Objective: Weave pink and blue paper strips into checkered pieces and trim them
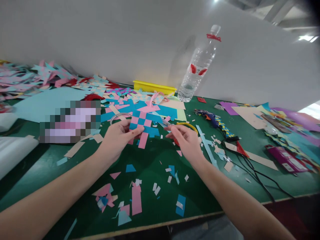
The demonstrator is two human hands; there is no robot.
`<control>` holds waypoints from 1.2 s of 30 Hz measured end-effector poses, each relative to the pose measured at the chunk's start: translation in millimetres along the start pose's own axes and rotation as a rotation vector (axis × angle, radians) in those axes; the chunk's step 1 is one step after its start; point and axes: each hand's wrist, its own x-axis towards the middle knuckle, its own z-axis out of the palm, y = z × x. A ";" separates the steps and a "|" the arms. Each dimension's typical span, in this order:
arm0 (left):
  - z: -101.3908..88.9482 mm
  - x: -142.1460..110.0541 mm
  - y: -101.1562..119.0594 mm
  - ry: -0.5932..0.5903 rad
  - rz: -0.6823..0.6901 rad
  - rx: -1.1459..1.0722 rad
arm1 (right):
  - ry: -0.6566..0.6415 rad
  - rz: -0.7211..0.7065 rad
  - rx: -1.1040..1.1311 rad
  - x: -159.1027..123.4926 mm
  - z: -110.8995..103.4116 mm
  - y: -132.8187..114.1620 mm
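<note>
My left hand (118, 136) is closed on the lower left edge of a woven mat of pink and blue paper strips (143, 122), held just above the green table (150, 166). My right hand (185, 140) is closed round scissors with a yellow handle (187, 125), whose blades point left toward the mat's right edge. A roll of clear tape (120, 116) lies just behind my left hand.
Paper scraps litter the table near its front edge (150, 226). More woven mats and paper sheets are piled at the left (37, 76) and right (287, 123). A water bottle (198, 66) and yellow tray (154, 88) stand by the wall. A black cable (252, 170) runs at right.
</note>
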 end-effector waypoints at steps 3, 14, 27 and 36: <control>-5.3 5.8 -3.1 0.057 -0.051 -0.017 | 0.095 -0.115 -0.413 12.6 -21.0 8.7; -7.7 12.6 -4.1 0.186 -0.141 -0.259 | -0.161 -0.036 -1.003 28.0 -54.8 41.5; -19.0 13.0 1.7 0.086 -0.043 -0.149 | 0.040 -0.085 -0.837 30.2 -56.3 41.3; -25.8 17.3 4.4 0.166 -0.076 -0.246 | 0.375 -0.424 -0.983 29.8 -57.8 24.3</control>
